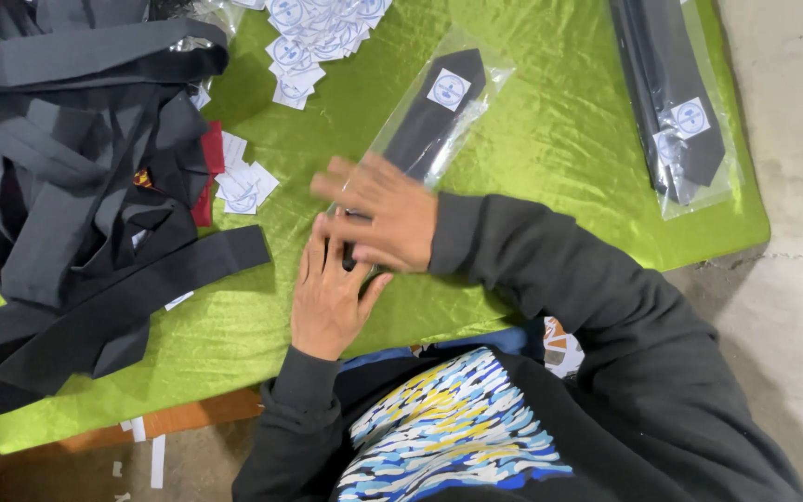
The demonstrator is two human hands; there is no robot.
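You're getting open green cloth (559,139) to the right, btwn the bagged tie (439,107) and the bagged pile (676,102) at the edge; loose black ties (76,214) are crowding the left; stickers (313,33) and (243,186) are cluttering top-centre.
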